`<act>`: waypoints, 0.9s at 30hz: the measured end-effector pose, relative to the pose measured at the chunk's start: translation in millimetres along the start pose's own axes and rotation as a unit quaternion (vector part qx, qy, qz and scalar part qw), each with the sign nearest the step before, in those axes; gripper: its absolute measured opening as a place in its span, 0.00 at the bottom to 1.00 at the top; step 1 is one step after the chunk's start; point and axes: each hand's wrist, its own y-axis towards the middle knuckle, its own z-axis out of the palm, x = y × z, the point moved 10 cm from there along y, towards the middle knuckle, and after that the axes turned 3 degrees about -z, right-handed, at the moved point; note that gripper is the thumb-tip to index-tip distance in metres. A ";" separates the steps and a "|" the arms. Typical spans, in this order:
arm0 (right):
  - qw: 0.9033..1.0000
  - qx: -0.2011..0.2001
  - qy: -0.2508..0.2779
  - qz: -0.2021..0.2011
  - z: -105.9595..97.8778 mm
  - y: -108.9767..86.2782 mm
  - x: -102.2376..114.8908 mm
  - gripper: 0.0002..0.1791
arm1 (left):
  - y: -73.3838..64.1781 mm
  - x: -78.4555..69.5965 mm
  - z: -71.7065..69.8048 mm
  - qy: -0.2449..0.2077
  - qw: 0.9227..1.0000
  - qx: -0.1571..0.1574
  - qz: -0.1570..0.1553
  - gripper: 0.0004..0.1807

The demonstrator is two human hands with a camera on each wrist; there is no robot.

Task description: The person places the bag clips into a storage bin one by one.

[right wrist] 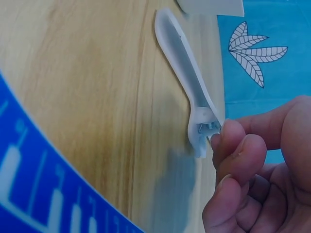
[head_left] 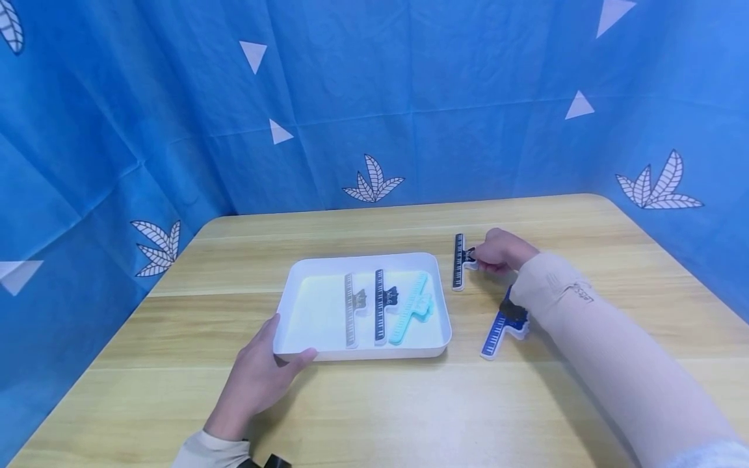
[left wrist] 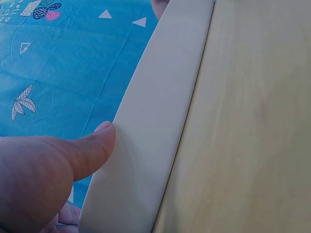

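Note:
My left hand holds the front left corner of a white tray, thumb along the front wall and fingers at the left side. Just beyond the tray's right end, my right hand pinches the handle of a black piano-key clip. In the right wrist view this clip shows its pale edge and a metal spring beside the fingertips. Nearer my right sleeve lies a blue piano-key clip, partly covered by the forearm's edge.
Inside the tray lie a grey clip, a second black clip and a turquoise clip, grouped toward its right half. The wooden table ends at a blue patterned cloth behind it.

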 end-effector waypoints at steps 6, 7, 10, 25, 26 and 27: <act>1.000 -0.003 -0.006 -0.005 -2.1 -2.8 2.9 0.17 | -1.7 0.2 0.0 0.005 1.000 0.004 -0.005 0.57; 1.000 -0.004 -0.006 -0.004 -2.1 -3.4 3.2 0.17 | -1.8 0.3 0.0 0.005 1.000 0.004 -0.006 0.57; 1.000 -0.007 -0.005 -0.004 -1.9 -4.7 4.2 0.16 | -1.3 0.5 -0.3 0.002 1.000 0.004 -0.007 0.57; 0.999 -0.029 -0.019 -0.034 -2.6 -10.6 13.6 0.18 | -2.3 1.1 1.1 0.009 1.000 -0.001 -0.005 0.57; 0.999 -0.028 -0.019 -0.035 -2.6 -10.7 14.1 0.17 | -2.3 1.1 0.9 0.010 1.000 -0.002 -0.004 0.57; 0.999 -0.028 -0.019 -0.036 -2.5 -10.8 14.4 0.17 | -2.2 1.1 0.8 0.009 1.000 -0.002 -0.004 0.57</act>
